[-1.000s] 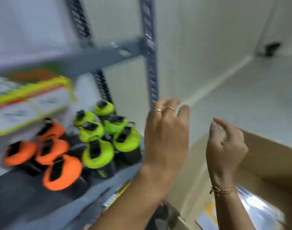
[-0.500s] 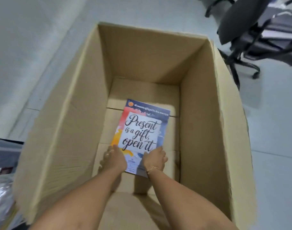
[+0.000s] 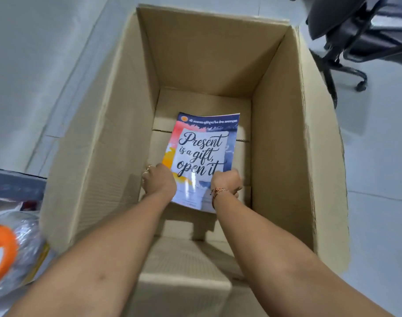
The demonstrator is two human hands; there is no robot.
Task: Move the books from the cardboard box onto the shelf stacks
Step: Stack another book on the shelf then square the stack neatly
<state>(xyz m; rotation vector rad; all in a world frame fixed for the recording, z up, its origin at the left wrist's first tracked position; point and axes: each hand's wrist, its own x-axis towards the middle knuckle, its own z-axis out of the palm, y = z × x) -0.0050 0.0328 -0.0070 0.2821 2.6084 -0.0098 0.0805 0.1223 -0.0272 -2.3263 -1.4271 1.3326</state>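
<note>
Apparently the last visible book [image 3: 203,156] is being grasped at its near edge by the left hand [image 3: 160,180] and right hand [image 3: 225,183], low inside the cardboard box [image 3: 99,156] at mid-frame; shelving is not yet being done

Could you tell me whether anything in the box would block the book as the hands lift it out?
Nothing visible does. Both the left hand and the right hand already grip the near edge of the book, and the cardboard box is open above it, with nothing else seen inside. The shelf is out of view.

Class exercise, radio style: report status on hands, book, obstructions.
Both hands, left and right, gripping book's near edge. Book low inside cardboard box. Nothing blocking.
</note>
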